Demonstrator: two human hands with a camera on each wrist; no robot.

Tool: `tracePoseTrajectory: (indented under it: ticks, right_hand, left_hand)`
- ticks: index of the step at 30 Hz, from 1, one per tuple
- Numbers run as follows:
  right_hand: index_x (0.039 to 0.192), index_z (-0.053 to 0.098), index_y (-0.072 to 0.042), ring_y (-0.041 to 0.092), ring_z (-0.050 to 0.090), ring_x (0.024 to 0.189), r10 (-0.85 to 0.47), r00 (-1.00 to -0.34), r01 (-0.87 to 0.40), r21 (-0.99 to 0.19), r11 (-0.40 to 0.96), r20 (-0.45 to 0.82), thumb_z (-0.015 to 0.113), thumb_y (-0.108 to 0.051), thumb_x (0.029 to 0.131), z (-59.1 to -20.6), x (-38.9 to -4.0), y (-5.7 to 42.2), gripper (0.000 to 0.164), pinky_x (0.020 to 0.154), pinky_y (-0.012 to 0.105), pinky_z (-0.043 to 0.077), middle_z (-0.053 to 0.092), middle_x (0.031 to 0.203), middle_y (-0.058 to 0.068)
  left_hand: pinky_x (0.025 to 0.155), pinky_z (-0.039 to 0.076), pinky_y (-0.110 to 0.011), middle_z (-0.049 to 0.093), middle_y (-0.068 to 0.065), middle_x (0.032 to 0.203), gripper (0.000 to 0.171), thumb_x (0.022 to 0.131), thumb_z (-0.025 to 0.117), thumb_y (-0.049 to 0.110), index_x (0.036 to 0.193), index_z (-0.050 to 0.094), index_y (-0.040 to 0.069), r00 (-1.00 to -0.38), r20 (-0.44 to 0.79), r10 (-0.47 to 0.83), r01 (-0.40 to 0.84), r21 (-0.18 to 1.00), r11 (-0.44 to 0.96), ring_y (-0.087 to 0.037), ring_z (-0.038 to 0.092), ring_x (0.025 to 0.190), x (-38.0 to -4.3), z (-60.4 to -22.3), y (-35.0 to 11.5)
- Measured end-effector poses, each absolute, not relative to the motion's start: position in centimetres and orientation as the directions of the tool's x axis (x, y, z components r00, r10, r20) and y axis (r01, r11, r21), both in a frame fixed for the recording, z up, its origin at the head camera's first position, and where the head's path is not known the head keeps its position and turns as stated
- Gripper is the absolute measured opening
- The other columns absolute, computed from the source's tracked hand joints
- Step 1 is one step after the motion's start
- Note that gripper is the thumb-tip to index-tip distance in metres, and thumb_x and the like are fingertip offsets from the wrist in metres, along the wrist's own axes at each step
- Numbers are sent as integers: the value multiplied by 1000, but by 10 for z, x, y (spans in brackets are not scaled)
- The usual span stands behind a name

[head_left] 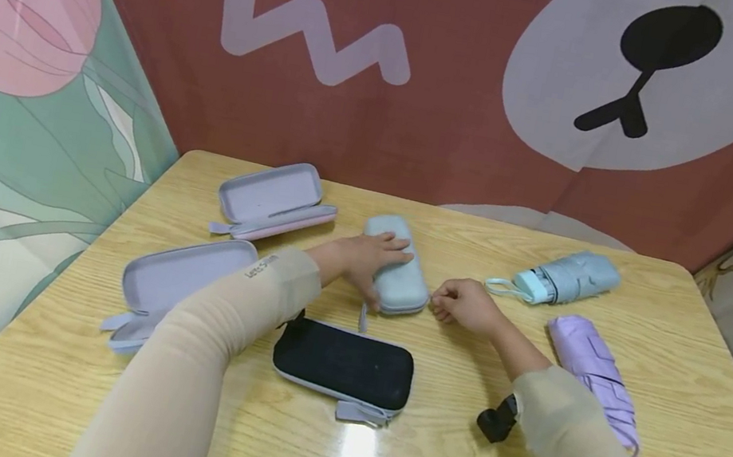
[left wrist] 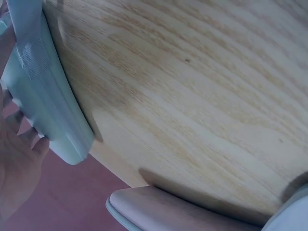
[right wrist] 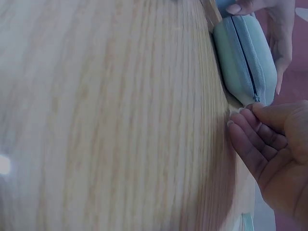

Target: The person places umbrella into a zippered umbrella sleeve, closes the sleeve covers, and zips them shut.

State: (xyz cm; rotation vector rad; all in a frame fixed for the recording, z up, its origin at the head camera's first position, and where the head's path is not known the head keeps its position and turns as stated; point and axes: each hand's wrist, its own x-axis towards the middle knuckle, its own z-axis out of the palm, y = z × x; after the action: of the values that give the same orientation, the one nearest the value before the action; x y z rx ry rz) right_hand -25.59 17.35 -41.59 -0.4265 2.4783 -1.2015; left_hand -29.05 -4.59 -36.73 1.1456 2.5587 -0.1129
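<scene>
A light blue zip case (head_left: pixel 405 290) lies on the wooden table in front of me. My left hand (head_left: pixel 367 258) holds it from the left, its fingers spread over the top and the thumb on the near side. At the case's near right corner, my right hand (head_left: pixel 467 307) pinches the zipper pull between thumb and forefinger. The right wrist view shows those fingertips right at the zipper's end, with the zip line running along the case's side (right wrist: pixel 240 57). A fabric strap (left wrist: pixel 32 53) hangs from the case's other end, in the left wrist view.
A black case (head_left: pixel 344 364) with grey trim lies nearest me. Two cases stand open on the left, a grey-lilac one (head_left: pixel 274 193) at the back and a bluish one (head_left: pixel 180 274) nearer. On the right lie a folded blue umbrella (head_left: pixel 576 280) and a folded purple umbrella (head_left: pixel 589 355).
</scene>
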Motion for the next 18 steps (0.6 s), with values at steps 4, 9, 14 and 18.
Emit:
tracePoseTrajectory:
  ticks: [4,9,14,18]
  right_hand:
    - [87,62,3,18,58,68,-391,-904,-112,-788,605,-172,50,-6,87,-415,-259,178,15,59,29,49,61,77,10]
    - [85,60,4,19,58,67,-355,-923,-104,-792,602,-149,48,-4,88,-415,-261,185,15,59,29,49,61,76,11]
    - [83,59,4,18,58,66,-354,-925,-115,-785,609,-139,47,-2,88,-416,-261,187,14,58,29,49,60,74,11]
    - [83,59,4,17,57,66,-357,-923,-113,-789,603,-141,47,-1,87,-416,-260,187,14,58,29,49,60,74,11]
  left_hand:
    - [101,18,-39,10,-7,143,92,68,58,60,139,17,19,-631,-304,714,747,10,665,-28,9,128,-288,-367,-46]
    - [94,29,-35,22,-4,139,84,71,52,59,139,20,21,-647,-255,719,756,-90,648,-24,25,120,-287,-368,-45]
    - [87,34,-38,32,-2,129,82,71,54,58,137,27,18,-660,-191,727,749,-99,655,-23,30,111,-287,-372,-46]
    - [92,27,-51,22,-9,136,82,67,58,58,136,27,25,-720,-222,657,669,30,743,-32,17,123,-286,-374,-47]
